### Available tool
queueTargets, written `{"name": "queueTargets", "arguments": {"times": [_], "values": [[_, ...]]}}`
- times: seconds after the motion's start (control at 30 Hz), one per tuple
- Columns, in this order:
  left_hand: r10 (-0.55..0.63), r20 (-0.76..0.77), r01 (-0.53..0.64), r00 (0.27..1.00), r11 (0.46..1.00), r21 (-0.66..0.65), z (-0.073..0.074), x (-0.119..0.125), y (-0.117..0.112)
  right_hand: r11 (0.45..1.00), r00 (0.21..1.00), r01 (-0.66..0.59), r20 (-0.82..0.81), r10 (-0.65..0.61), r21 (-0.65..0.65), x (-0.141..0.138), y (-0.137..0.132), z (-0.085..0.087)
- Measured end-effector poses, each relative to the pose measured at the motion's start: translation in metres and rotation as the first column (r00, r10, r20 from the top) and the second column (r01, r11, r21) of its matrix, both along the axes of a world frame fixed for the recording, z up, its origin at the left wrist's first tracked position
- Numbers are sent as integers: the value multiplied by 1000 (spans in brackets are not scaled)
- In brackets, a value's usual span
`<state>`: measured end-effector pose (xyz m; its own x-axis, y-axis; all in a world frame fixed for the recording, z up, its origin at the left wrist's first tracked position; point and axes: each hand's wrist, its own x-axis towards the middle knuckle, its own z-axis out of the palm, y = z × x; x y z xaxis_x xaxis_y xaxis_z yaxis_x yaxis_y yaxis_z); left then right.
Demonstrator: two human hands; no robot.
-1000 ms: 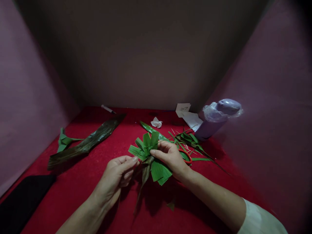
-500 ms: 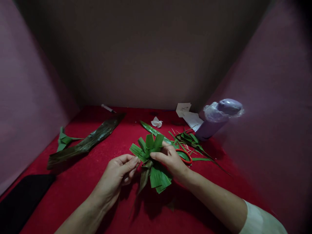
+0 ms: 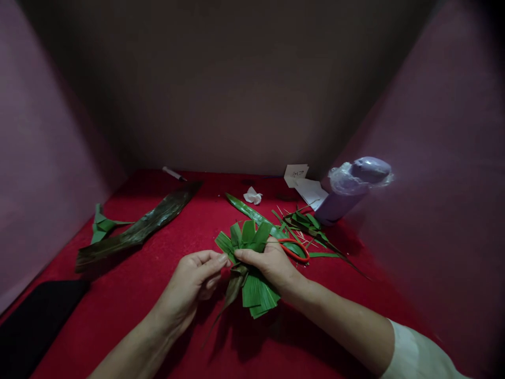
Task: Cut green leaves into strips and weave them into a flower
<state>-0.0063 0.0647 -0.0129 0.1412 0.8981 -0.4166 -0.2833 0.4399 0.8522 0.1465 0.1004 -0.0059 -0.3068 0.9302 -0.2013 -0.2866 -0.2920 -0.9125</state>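
Note:
A bundle of folded green leaf strips (image 3: 258, 295) fans out above and below my right hand (image 3: 272, 266), which is closed around its middle with the thumb pressed on top. A darker, withered leaf piece (image 3: 233, 289) hangs from the bundle's lower left side and tapers to a thin tail. My left hand (image 3: 197, 276) is pinched at the bundle's left edge; what lies between its fingertips is too small to make out. Just behind the right hand, red-handled scissors (image 3: 303, 252) rest on the red cloth, partly hidden.
Leaf scraps (image 3: 307, 223), thin sticks and a long green leaf (image 3: 252, 213) lie behind the hands. A purple container (image 3: 341, 205) with plastic wrap stands right. Leftward are a long dark leaf (image 3: 145, 226), a folded leaf (image 3: 103, 225), a marker (image 3: 173, 173) and a black flat object (image 3: 43, 321).
The right hand's thumb has slid slightly left over the bundle. The bundle has turned a little, its upper strips shifting right, while the left hand stays pinched beside it.

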Motion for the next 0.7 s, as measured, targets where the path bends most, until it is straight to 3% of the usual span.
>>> {"name": "queueTargets", "arguments": {"times": [0.5, 0.7], "values": [[-29, 70, 32, 997, 999, -41, -7, -1, 2, 1000, 996, -9, -92, 9, 1, -1, -2, -1], [3, 19, -2, 1000, 1000, -9, -6, 1, 1, 1000, 998, 18, -68, -18, 7, 0, -1, -7]]}}
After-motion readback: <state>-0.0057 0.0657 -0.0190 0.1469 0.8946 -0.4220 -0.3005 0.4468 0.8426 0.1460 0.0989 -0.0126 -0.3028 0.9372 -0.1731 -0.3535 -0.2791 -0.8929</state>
